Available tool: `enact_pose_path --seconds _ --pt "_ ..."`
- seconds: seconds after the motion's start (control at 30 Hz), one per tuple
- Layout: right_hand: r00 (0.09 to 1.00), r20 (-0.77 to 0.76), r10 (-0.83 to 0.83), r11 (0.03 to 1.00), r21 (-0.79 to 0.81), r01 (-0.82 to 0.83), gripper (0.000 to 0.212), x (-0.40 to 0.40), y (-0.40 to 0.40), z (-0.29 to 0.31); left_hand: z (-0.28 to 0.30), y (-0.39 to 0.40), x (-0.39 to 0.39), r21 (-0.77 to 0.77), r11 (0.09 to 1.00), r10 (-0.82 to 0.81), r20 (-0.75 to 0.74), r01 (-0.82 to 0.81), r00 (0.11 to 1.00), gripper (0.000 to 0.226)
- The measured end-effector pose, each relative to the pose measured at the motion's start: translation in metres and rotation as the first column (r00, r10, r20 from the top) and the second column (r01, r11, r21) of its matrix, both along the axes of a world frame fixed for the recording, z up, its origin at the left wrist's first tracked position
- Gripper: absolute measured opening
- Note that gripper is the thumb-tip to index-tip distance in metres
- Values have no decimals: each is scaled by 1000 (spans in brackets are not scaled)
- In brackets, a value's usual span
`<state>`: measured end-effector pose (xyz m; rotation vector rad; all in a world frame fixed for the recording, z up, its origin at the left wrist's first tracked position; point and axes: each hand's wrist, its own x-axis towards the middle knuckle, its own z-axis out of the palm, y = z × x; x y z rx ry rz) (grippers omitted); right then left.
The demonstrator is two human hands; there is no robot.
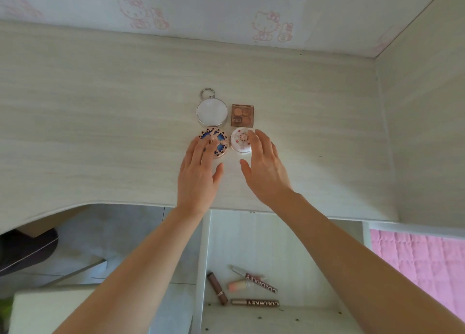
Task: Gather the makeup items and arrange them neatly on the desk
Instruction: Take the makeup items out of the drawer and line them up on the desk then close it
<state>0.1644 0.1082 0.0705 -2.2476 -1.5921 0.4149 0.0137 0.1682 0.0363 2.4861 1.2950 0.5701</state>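
Note:
Four makeup items sit in a tight two-by-two block on the pale wooden desk (pixel 100 112). At the back are a round silver compact with a ring (pixel 212 112) and a small brown eyeshadow palette (pixel 242 115). In front lie a round blue-patterned compact (pixel 220 140) and a round white floral compact (pixel 240 141). My left hand (pixel 200 172) rests with straight fingers on the blue-patterned compact. My right hand (pixel 264 167) is spread, its fingertips at the right edge of the white floral compact.
Below the desk edge an open white drawer (pixel 251 233) holds a brown lipstick (pixel 217 288), a peach tube (pixel 240 286) and two brown lip-gloss tubes (pixel 255 302). A white side panel (pixel 427 132) closes the desk's right side. Pink quilted fabric (pixel 417 265) lies at the lower right.

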Motion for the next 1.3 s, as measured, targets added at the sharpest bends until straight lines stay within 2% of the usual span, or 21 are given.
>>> enact_pose_path --seconds 0.23,0.53,0.8,0.9,1.1,1.3 --pt "997 22 71 996 49 -72 58 -6 -69 4 10 -62 -24 33 999 -34 11 34 999 42" --pt "983 -14 185 978 97 -183 45 -20 -183 -13 -6 -172 -46 -54 998 -19 -65 16 998 37" --pt "968 -84 238 965 -96 -246 45 -34 -244 -74 -44 -220 -60 -246 966 -154 -276 85 949 33" --pt "960 -140 243 939 -214 -269 45 -41 -251 -100 -60 -221 -58 -359 928 -250 -396 101 884 27" --pt "943 -176 282 842 -426 -332 40 -54 -247 -145 -85 -221 -53 -508 857 -430 -602 93 673 22" --pt "946 -159 284 822 -468 -326 39 -61 -241 -165 -99 -225 -58 -551 830 -521 -705 90 481 19"
